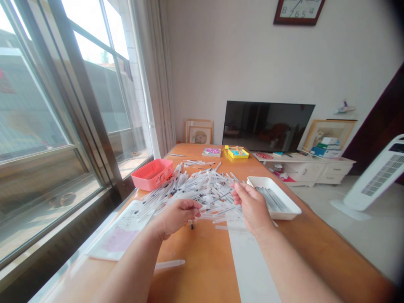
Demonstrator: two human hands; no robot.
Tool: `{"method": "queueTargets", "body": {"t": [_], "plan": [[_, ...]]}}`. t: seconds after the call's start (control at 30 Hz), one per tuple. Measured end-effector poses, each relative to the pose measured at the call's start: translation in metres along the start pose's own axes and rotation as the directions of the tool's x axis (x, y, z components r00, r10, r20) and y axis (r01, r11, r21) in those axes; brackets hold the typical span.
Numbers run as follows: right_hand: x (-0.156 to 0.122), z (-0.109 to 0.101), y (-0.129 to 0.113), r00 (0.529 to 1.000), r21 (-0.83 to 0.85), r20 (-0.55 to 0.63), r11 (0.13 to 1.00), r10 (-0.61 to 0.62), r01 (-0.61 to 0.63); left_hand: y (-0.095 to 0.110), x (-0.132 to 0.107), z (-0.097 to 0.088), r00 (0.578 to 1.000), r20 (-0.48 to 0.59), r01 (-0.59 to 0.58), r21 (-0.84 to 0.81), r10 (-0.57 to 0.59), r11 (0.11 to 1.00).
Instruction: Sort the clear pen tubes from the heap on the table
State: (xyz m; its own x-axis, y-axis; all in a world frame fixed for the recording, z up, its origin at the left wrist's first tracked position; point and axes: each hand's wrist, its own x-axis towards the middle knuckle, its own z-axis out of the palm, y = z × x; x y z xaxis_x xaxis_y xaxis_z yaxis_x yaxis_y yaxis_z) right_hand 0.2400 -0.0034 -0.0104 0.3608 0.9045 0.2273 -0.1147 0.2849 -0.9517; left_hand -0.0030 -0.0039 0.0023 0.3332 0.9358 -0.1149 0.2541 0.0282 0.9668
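right hand (pixel 252 206): finger and thumb pinch 1 thin dark rod (pixel 222 196) above pen-part pile (pixel 192 185) | left hand (pixel 181 212): fingers curled, cannot tell if gripping | white tray (pixel 292 216): beside right hand

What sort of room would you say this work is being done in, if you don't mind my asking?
Probably a living room in a home: a TV stands over a low white cabinet, with a clock on the wall.
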Motion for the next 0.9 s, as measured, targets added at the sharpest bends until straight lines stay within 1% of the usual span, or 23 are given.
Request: {"method": "queueTargets", "body": {"t": [0.13, 0.3, 0.4, 0.5, 0.6, 0.73, 0.8, 0.9], "plan": [[-0.003, 0.001, -0.003, 0.999, 0.013, 0.038, 1.000, 0.011, -0.011, 0.002, -0.001, -0.001, 0.999, 0.031, 0.008, 0.023, -0.009, 1.000], [-0.008, 0.004, -0.006, 0.997, -0.076, 0.071, 0.997, -0.021, 0.026, 0.001, -0.001, -0.002, 0.999, 0.042, 0.017, -0.011, -0.017, 1.000], [-0.011, 0.006, -0.007, 0.997, -0.114, 0.062, 0.992, -0.047, 0.054, 0.000, 0.000, -0.002, 0.999, 0.047, 0.015, -0.010, -0.014, 1.000], [-0.013, 0.008, -0.007, 0.998, -0.073, 0.045, 0.996, -0.049, 0.052, -0.001, 0.000, -0.002, 0.998, 0.059, 0.010, 0.005, -0.010, 1.000], [-0.015, 0.011, -0.008, 0.998, -0.002, 0.064, 1.000, -0.028, 0.028, 0.001, 0.000, -0.002, 0.996, 0.088, 0.010, 0.026, -0.012, 1.000], [-0.020, 0.017, -0.006, 0.996, 0.048, 0.090, 0.999, -0.019, 0.015, 0.003, -0.002, -0.003, 0.991, 0.134, -0.007, 0.014, 0.005, 1.000], [-0.024, 0.022, -0.003, 0.994, 0.047, 0.106, 0.999, -0.008, 0.003, 0.004, -0.003, -0.002, 0.989, 0.144, -0.010, -0.009, 0.012, 1.000], [-0.032, 0.030, 0.006, 0.985, -0.030, 0.171, 0.999, -0.006, 0.011, 0.005, -0.003, -0.001, 0.989, 0.150, -0.007, -0.046, 0.014, 0.999]]}}
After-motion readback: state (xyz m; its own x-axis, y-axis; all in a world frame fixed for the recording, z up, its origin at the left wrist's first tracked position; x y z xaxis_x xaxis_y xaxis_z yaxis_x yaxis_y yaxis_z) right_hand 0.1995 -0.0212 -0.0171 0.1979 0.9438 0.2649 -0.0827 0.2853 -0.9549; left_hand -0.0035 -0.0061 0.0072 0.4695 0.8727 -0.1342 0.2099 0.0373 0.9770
